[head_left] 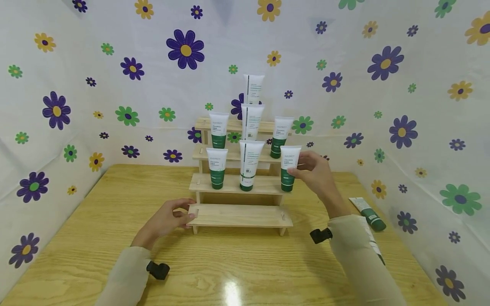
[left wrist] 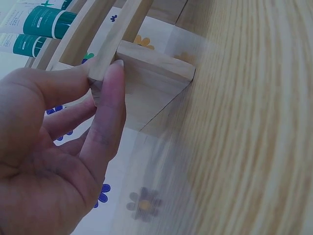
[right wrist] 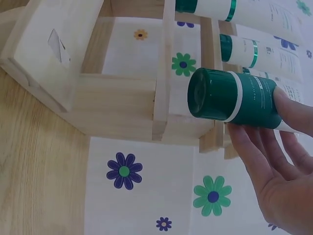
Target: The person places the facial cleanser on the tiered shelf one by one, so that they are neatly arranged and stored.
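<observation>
A stepped wooden display rack [head_left: 240, 216] stands on the table, with white-and-green squeeze tubes upright on its upper steps. My left hand [head_left: 168, 219] pinches the left end of the lowest step between thumb and fingers, as the left wrist view shows close up. My right hand [head_left: 315, 172] grips a squeeze tube [head_left: 289, 163] by its side, cap down, at the right end of the second step. In the right wrist view its green cap [right wrist: 212, 94] is close by that step's edge. A taller tube [head_left: 250, 163] and a smaller tube [head_left: 217, 168] stand on the same step.
Higher up stand a left tube [head_left: 219, 129], a middle tube [head_left: 251, 121], a right tube [head_left: 280, 136] and a top tube [head_left: 253, 88]. On the table at right lies a tube [head_left: 367, 213], with another tube [head_left: 373, 242] partly behind my sleeve. Flower-patterned cloth surrounds the table.
</observation>
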The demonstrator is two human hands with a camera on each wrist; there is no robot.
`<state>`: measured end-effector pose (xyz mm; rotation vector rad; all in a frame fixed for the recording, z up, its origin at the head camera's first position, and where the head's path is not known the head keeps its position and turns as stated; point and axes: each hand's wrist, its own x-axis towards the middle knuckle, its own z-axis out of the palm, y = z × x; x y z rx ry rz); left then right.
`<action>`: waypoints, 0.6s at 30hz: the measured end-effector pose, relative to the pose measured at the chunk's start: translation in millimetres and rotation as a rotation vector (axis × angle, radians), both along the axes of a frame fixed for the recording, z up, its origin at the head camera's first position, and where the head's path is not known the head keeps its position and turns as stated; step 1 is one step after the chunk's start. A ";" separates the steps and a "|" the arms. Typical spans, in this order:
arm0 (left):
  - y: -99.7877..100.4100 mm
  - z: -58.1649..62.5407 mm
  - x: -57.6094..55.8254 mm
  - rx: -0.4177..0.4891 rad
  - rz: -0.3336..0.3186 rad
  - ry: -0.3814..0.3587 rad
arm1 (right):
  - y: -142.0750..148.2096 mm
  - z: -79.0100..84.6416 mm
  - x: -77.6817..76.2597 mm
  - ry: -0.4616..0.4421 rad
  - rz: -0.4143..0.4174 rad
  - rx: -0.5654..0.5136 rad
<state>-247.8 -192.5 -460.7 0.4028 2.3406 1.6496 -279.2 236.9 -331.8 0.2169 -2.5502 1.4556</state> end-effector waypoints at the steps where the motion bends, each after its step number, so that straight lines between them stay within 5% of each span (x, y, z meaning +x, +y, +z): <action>1: -0.2 -0.5 0.0 -0.001 -0.001 0.003 | -1.9 -0.6 0.0 0.007 0.002 -0.005; 18: -1.0 2.0 1.4 0.032 -0.018 -0.011 | -22.4 -16.1 -2.7 0.099 -0.001 -0.063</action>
